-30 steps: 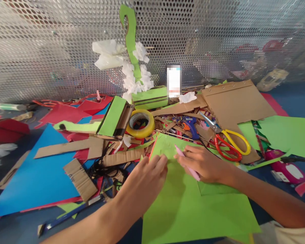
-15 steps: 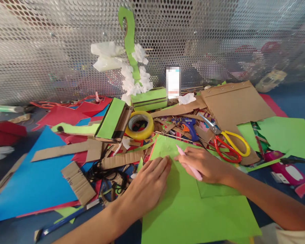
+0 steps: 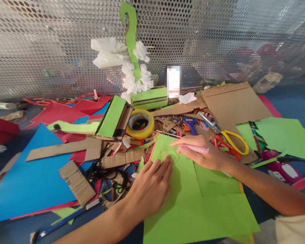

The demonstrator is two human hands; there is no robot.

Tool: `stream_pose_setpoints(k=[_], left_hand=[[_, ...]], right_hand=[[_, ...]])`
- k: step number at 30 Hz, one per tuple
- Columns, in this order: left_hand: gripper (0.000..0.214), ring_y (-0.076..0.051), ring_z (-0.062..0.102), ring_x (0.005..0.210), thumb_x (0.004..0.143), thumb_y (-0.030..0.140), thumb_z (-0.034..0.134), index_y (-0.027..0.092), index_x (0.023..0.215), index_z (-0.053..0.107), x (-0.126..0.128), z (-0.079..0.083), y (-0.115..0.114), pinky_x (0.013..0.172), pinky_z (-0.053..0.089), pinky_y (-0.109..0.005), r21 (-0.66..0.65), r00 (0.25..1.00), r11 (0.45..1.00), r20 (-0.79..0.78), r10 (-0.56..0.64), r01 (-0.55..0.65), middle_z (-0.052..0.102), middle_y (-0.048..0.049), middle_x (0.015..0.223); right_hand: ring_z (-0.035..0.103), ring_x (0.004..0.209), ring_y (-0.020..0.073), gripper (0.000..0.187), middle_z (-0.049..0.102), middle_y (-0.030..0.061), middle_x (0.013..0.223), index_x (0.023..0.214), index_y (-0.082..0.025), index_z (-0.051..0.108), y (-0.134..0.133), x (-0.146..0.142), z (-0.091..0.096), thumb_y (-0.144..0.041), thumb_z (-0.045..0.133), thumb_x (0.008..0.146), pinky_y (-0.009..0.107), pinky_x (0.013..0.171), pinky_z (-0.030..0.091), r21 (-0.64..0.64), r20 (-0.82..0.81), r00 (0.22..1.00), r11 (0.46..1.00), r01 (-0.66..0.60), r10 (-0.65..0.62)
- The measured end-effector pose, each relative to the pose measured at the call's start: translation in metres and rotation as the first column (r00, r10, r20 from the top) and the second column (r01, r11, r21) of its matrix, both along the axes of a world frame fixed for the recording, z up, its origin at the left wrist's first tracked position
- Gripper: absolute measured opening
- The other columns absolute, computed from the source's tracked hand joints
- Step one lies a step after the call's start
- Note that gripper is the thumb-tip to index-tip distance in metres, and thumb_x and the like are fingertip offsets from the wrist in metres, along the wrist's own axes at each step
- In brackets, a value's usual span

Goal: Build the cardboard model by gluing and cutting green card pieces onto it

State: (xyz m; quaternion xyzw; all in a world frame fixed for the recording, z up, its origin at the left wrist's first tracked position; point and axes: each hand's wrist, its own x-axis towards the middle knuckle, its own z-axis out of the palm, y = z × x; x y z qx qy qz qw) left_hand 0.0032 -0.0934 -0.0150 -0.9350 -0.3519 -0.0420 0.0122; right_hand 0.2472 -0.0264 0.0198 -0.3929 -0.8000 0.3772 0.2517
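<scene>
My left hand (image 3: 154, 184) lies on a green paper sheet (image 3: 183, 217), its fingertips pressing down at the upper part. Beside those fingertips, thin outlines of a small piece or drawn shape show on the green; I cannot tell which. In my right hand (image 3: 205, 152) is a pink pen (image 3: 194, 148), held nearly level just above the paper. The index finger points left over the sheet. To the right of this hand lie scissors (image 3: 225, 135) with red and yellow handles. A roll of yellow tape (image 3: 152, 123) sits behind the sheet.
A blue glue gun (image 3: 190, 125) rests among cardboard scraps. Green-covered cardboard boxes (image 3: 114, 117) and a green curved neck shape (image 3: 131, 37) with white tufts stand at the back. A blue sheet (image 3: 40, 183) and a cutter (image 3: 68, 218) lie left. Brown cardboard (image 3: 234, 101) lies right.
My right hand has lifted slightly off the paper, and the pen has tilted from steep to nearly level. Outlines on the green beside my left fingertips now show. My left hand stays almost in place.
</scene>
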Motion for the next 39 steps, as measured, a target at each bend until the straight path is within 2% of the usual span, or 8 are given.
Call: stream_pose_setpoints(k=[4,7,9,21,27,33,36,39], left_hand=[[0.054,-0.025,0.071,0.097,0.100,0.020,0.048,0.003,0.151,0.056,0.004,-0.003,-0.007,0.085,0.056,-0.040,0.048,0.996,0.999,-0.082,0.025,-0.021,0.057,-0.0251,0.155],[0.055,-0.020,0.071,0.076,0.099,0.019,0.048,0.002,0.151,0.056,0.008,-0.005,-0.011,0.067,0.056,-0.036,0.063,0.989,0.997,-0.139,0.051,-0.042,0.057,-0.0302,0.152],[0.055,-0.019,0.070,0.070,0.099,0.021,0.049,0.001,0.149,0.057,0.009,-0.006,-0.013,0.061,0.054,-0.034,0.063,0.986,0.997,-0.157,0.052,-0.043,0.060,-0.0318,0.148],[0.060,-0.017,0.069,0.060,0.100,0.027,0.054,0.001,0.154,0.052,0.012,-0.003,-0.016,0.053,0.053,-0.031,0.002,0.972,0.999,-0.233,0.042,-0.043,0.057,-0.0395,0.146],[0.060,-0.016,0.066,0.054,0.101,0.030,0.054,0.002,0.154,0.053,0.012,-0.003,-0.016,0.049,0.051,-0.031,0.019,0.969,0.999,-0.243,0.040,-0.036,0.050,-0.0402,0.151],[0.059,-0.016,0.067,0.056,0.101,0.031,0.057,0.005,0.153,0.055,0.013,-0.003,-0.017,0.050,0.050,-0.031,0.012,0.972,0.999,-0.232,0.047,-0.045,0.053,-0.0392,0.149],[0.061,-0.016,0.067,0.056,0.102,0.033,0.057,0.005,0.156,0.052,0.013,-0.002,-0.018,0.050,0.050,-0.031,0.007,0.971,0.998,-0.233,0.059,-0.059,0.047,-0.0410,0.153],[0.061,-0.018,0.068,0.057,0.103,0.032,0.055,0.004,0.157,0.050,0.014,0.000,-0.018,0.049,0.050,-0.032,-0.014,0.969,0.999,-0.242,0.045,-0.050,0.045,-0.0424,0.153]], right_hand=[[0.069,0.070,0.0138,0.011,0.077,0.0009,0.083,0.107,-0.019,0.067,-0.001,-0.020,-0.015,-0.028,0.063,0.101,0.023,0.064,0.052,-0.079,-0.042,0.998,0.996,0.050,-0.053],[0.069,0.072,0.0135,0.008,0.077,0.0009,0.082,0.093,-0.019,0.070,-0.005,-0.026,-0.028,-0.027,0.069,0.097,0.023,0.066,0.050,0.011,-0.025,0.997,0.998,0.067,-0.067],[0.068,0.071,0.0132,0.009,0.076,0.0009,0.081,0.092,-0.019,0.073,-0.006,-0.027,-0.032,-0.026,0.070,0.096,0.023,0.066,0.050,0.067,-0.009,0.999,0.996,0.053,-0.052],[0.072,0.080,0.0158,0.010,0.080,0.0030,0.090,0.098,-0.020,0.079,-0.002,-0.028,-0.037,-0.027,0.072,0.098,0.027,0.072,0.054,0.064,-0.036,0.999,0.998,-0.013,0.015],[0.068,0.072,0.0139,0.009,0.076,0.0021,0.082,0.093,-0.019,0.076,-0.002,-0.027,-0.038,-0.024,0.071,0.098,0.024,0.068,0.051,0.107,-0.042,0.999,0.994,0.035,-0.030],[0.069,0.075,0.0140,0.009,0.077,0.0020,0.084,0.093,-0.020,0.076,-0.001,-0.028,-0.037,-0.026,0.072,0.098,0.024,0.069,0.050,0.083,-0.034,0.999,0.996,-0.007,0.010],[0.068,0.072,0.0141,0.010,0.076,0.0014,0.082,0.092,-0.020,0.075,-0.001,-0.029,-0.038,-0.026,0.070,0.099,0.025,0.068,0.051,0.109,-0.020,0.999,0.993,0.034,-0.033],[0.069,0.074,0.0148,0.011,0.077,0.0019,0.083,0.092,-0.020,0.074,-0.001,-0.029,-0.038,-0.027,0.070,0.099,0.025,0.069,0.051,0.113,-0.011,1.000,0.994,0.008,-0.006]])
